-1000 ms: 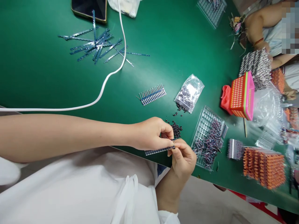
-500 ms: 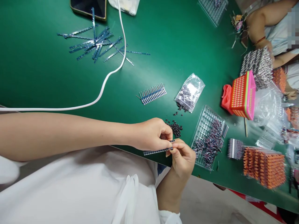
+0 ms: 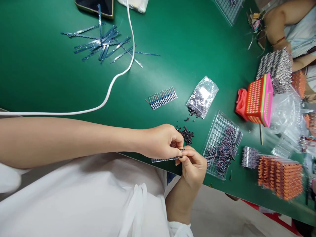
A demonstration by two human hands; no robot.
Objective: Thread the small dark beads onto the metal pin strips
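Note:
My left hand (image 3: 164,141) reaches in from the left, with thumb and fingers pinched on a narrow dark blue strip (image 3: 163,160) that bears a row of small silvery pieces. My right hand (image 3: 194,166) comes up from below, thumb and fingertips closed at the strip's right end, touching the left fingertips. Whatever small part lies between the fingertips is hidden. Just beyond the hands is a heap of small dark beads (image 3: 187,135). Farther off lies a similar strip (image 3: 163,98) with thin pins sticking out of it.
A clear bag of dark beads (image 3: 202,97) and a clear tray (image 3: 212,131) of pinned pieces lie to the right. Beyond are orange stacks (image 3: 280,177) and a red basket (image 3: 258,98). Loose blue strips (image 3: 103,42) and a white cable (image 3: 108,92) lie left. A co-worker's arm (image 3: 276,29) shows top right.
My hands keep the same pinch on the strip, almost unmoved. The view has shifted slightly, so the things on the table appear a little displaced.

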